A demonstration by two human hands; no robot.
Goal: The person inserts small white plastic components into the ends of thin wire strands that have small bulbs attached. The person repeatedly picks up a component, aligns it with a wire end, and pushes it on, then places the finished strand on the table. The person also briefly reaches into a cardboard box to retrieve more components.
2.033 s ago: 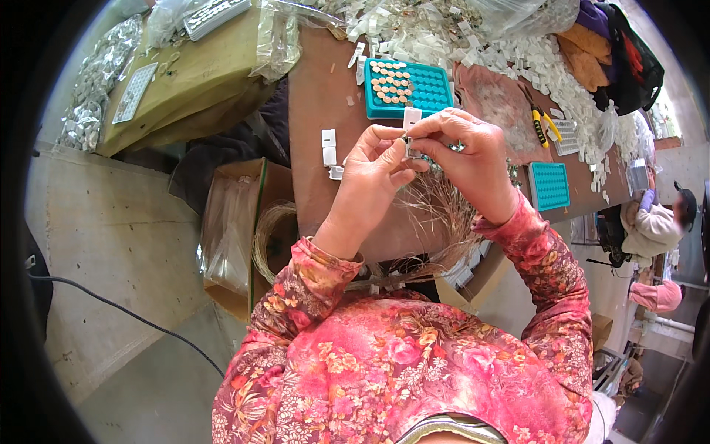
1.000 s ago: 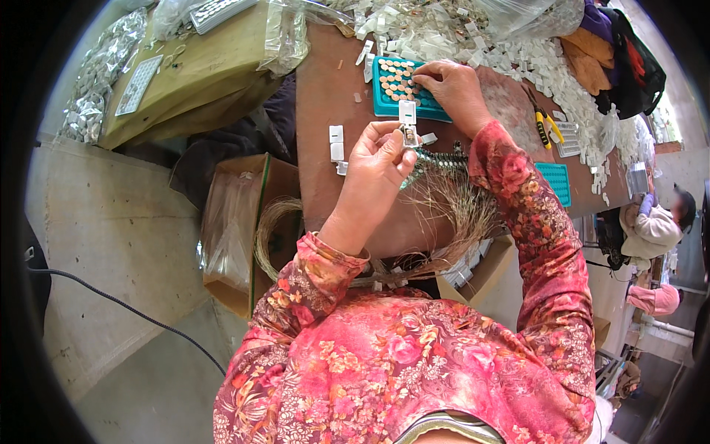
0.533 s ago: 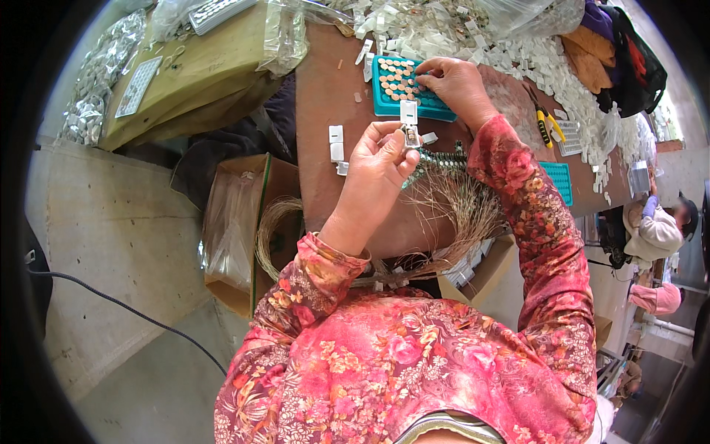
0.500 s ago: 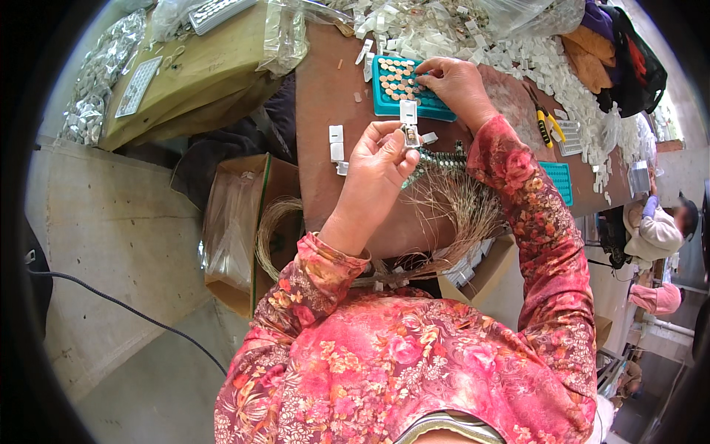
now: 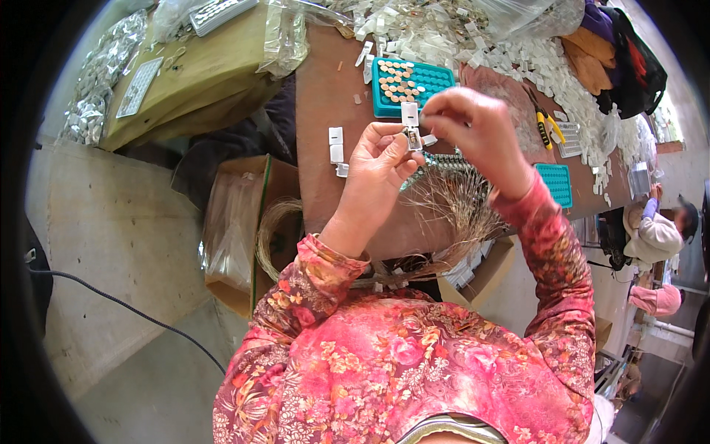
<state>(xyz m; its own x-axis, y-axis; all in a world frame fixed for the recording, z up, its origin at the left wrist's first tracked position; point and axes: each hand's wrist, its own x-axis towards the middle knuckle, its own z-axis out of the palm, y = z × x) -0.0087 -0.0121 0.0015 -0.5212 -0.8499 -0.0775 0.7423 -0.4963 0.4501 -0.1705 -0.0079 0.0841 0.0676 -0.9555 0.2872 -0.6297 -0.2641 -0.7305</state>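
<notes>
The left hand (image 5: 377,159) is raised over the brown counter (image 5: 325,89) with its grip clamped on a small white plastic piece (image 5: 410,124), thumb and fingertips closed on the lower end so that the piece stands nearly upright, its long axis running up and away from the palm. The right hand (image 5: 473,122) hangs just beside it on the person's right, fingers pinched together at the level of the piece's upper half; whether something tiny sits between those fingertips cannot be told, since the tips are curled in and hide the gap. What matters here is that line between the two grips: the piece lies directly to the left of the right fingertips, almost touching them, and its free upper end faces the teal tray (image 5: 410,85) of round tan parts behind it (the tray sits on the counter well below and beyond both hands, not in contact with either). The right hand is plainly the nearer one to that open end, while the left only steadies the base. A fan of thin wires (image 5: 451,203) spreads beneath the wrists, and two loose white pieces (image 5: 336,144) lie on the counter just left of the left hand.
</notes>
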